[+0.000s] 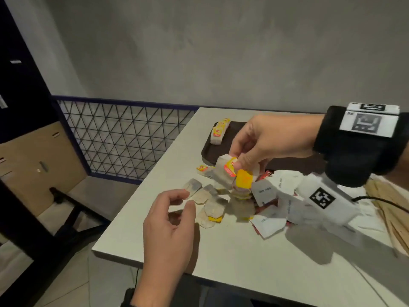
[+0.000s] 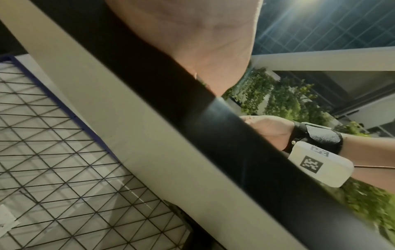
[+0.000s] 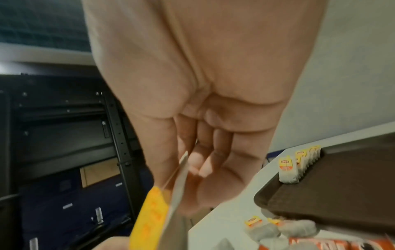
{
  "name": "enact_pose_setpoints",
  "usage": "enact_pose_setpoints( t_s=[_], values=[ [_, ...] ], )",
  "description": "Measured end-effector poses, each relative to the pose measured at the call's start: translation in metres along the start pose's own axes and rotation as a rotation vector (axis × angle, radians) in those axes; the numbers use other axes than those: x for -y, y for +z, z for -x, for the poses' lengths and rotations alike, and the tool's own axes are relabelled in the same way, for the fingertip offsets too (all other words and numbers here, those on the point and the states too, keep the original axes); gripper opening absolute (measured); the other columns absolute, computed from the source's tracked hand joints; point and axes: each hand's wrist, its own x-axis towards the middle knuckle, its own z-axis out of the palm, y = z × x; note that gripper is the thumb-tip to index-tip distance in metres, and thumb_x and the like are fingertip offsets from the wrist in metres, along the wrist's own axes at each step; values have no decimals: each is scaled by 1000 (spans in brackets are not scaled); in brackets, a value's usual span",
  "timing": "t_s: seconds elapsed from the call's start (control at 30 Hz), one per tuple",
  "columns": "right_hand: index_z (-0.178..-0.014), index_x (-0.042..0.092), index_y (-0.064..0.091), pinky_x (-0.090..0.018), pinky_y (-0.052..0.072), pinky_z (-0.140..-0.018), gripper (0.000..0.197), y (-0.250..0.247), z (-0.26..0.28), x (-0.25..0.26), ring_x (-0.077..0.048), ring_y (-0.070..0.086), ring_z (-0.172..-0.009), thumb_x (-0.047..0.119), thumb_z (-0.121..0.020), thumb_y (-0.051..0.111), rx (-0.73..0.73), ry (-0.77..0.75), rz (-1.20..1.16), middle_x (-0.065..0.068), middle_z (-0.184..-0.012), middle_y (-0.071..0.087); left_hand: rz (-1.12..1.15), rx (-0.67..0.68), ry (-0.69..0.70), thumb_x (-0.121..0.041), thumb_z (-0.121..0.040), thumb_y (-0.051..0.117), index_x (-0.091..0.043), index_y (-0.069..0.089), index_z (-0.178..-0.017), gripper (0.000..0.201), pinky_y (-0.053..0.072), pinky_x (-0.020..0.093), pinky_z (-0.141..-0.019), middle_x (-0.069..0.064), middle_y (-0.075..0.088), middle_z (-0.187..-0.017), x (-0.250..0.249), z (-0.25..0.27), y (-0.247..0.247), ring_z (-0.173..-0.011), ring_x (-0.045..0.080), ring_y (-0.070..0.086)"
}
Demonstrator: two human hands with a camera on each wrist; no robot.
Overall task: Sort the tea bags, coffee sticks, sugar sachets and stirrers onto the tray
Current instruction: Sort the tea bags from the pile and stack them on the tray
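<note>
My right hand (image 1: 238,165) hovers above the table and pinches a small bunch of tea bags (image 1: 228,171) with yellow and red tags. In the right wrist view the held tea bag (image 3: 171,203) hangs below the fingertips. A brown tray (image 1: 210,151) lies behind the hand, with a row of tea bags (image 1: 218,131) standing along its left edge. Loose tea bags (image 1: 210,204) lie on the table under my hands. My left hand (image 1: 184,200) floats just left of them, fingers loosely curled and empty. White sugar sachets (image 1: 265,191) lie to the right.
Red coffee sticks (image 1: 266,175) peek out from under the sachets. Wooden stirrers (image 1: 387,209) lie at the table's right edge. A wire mesh panel (image 1: 124,138) and dark shelving stand left of the table (image 1: 232,258). The left wrist view shows only my palm (image 2: 203,42) and the table edge.
</note>
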Motion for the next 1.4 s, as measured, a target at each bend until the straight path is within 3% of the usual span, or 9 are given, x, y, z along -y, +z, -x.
enact_pose_setpoints(
  t_s=[0.13, 0.3, 0.43, 0.6, 0.9, 0.97, 1.1, 1.3, 1.4],
  values=[
    [-95, 2, 76, -33, 57, -62, 14, 9, 35, -10, -19, 63, -65, 7, -83, 78, 221, 1, -86, -16, -79, 70, 272, 310, -19, -45, -84, 68, -32, 64, -122, 41, 55, 37, -94, -10, 68, -125, -31, 17, 15, -120, 12, 64],
    [-109, -1, 74, -49, 57, -85, 22, 18, 59, -34, -33, 69, -84, 5, -88, 74, 323, 62, -71, -26, -100, 74, 421, 726, -319, -24, -87, 79, -17, 72, -112, 27, 58, 27, -70, 10, 77, -99, -57, 33, 58, -85, 18, 74],
    [-112, 3, 72, -42, 60, -77, 28, 21, 73, -58, -25, 67, -79, 9, -85, 78, 166, 141, -128, -21, -92, 74, 487, 723, -474, -14, -95, 71, -6, 73, -101, 10, 56, 28, -57, 19, 71, -83, -52, 44, 81, -71, 27, 66],
    [-111, 6, 73, -31, 52, -73, 46, 31, 99, -82, -25, 48, -79, 40, -80, 76, -101, 182, -415, -15, -85, 54, 542, 660, -540, -18, -95, 72, -6, 76, -102, 15, 55, 23, -52, 21, 72, -83, -49, 51, 95, -72, 29, 66],
    [-90, 4, 78, -25, 48, -61, 7, 100, 144, -120, -15, 60, -67, 7, -88, 72, -518, 37, -734, -18, -81, 71, 541, 764, -530, -21, -90, 74, -11, 78, -102, 16, 62, 26, -66, 22, 76, -91, -54, 60, 102, -76, 23, 73],
    [-92, 3, 78, -24, 47, -62, 8, 99, 146, -124, -15, 60, -68, 5, -89, 70, -545, 32, -756, -21, -87, 73, 520, 803, -527, -27, -86, 77, -16, 78, -101, 18, 64, 33, -71, 21, 78, -97, -56, 60, 102, -81, 28, 75],
    [-92, -3, 75, -42, 44, -74, 11, 92, 151, -127, -31, 55, -79, 5, -89, 68, -548, 40, -831, -37, -96, 66, 518, 815, -564, -28, -97, 61, -6, 73, -111, 29, 66, 40, -70, 24, 78, -100, -55, 60, 103, -88, 39, 77],
    [-81, -2, 74, -34, 45, -62, 11, 82, 164, -133, -26, 54, -72, 3, -86, 65, -566, 61, -903, -23, -83, 62, 652, 722, -653, -20, -100, 53, -2, 69, -121, 32, 67, 39, -71, 22, 77, -111, -54, 57, 101, -90, 34, 78],
    [-81, -1, 75, -32, 49, -64, 16, 85, 166, -132, -29, 56, -75, -2, -89, 61, -463, 77, -891, -22, -83, 65, 687, 705, -662, -21, -90, 63, 0, 70, -120, 37, 66, 38, -78, 24, 76, -113, -56, 56, 102, -96, 34, 77]
  ],
)
